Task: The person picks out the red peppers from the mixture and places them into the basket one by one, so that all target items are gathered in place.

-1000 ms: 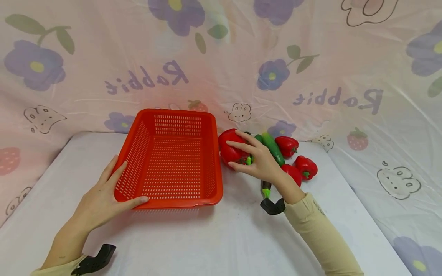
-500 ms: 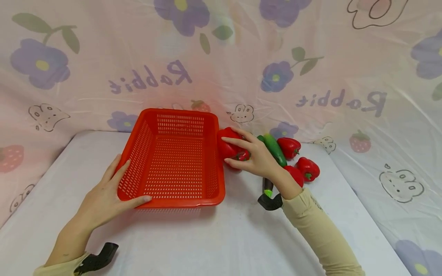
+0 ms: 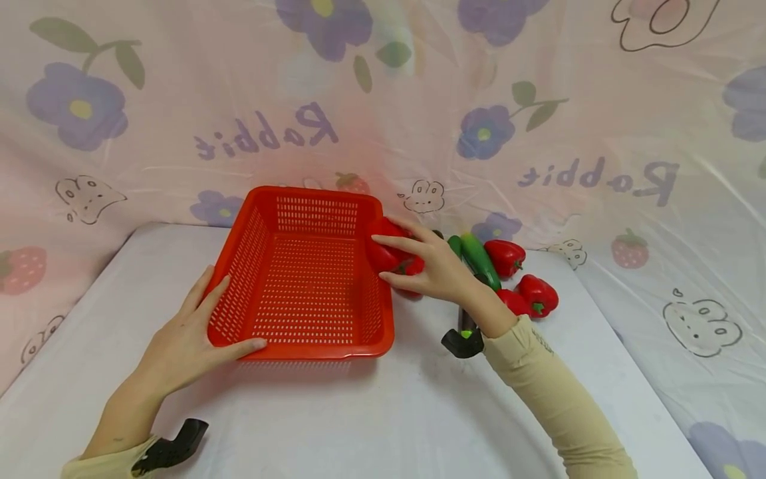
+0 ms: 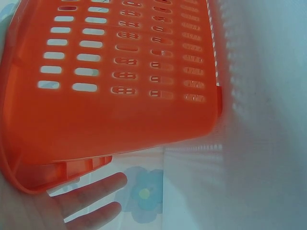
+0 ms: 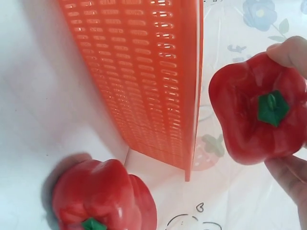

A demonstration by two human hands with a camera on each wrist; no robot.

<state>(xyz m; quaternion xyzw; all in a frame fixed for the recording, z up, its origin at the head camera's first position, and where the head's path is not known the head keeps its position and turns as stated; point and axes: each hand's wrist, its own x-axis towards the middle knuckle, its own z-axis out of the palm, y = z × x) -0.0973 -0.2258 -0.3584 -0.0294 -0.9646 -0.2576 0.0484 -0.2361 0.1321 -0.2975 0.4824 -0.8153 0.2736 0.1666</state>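
A red plastic basket (image 3: 311, 279) with slotted walls stands on the white table. My left hand (image 3: 179, 339) rests at its near left corner, thumb along the front rim and fingers spread over the left side. In the left wrist view, two straight fingers (image 4: 96, 191) extend past the rim. My right hand (image 3: 433, 263) holds a red bell pepper (image 3: 387, 247) between thumb and fingers, up at the basket's right rim. Its green stem faces the camera in the right wrist view. Below it, another red bell pepper (image 5: 103, 196) lies on the table beside the basket.
Right of my right hand lie green cucumbers (image 3: 481, 261), a dark eggplant (image 3: 465, 320) partly under the wrist, and red peppers (image 3: 505, 257) near the back edge. A printed curtain (image 3: 383, 120) hangs behind the table.
My right hand has lifted the bell pepper and carried it left, from beside the basket to its right rim. The left hand stays at the basket's corner. The view has shifted slightly.
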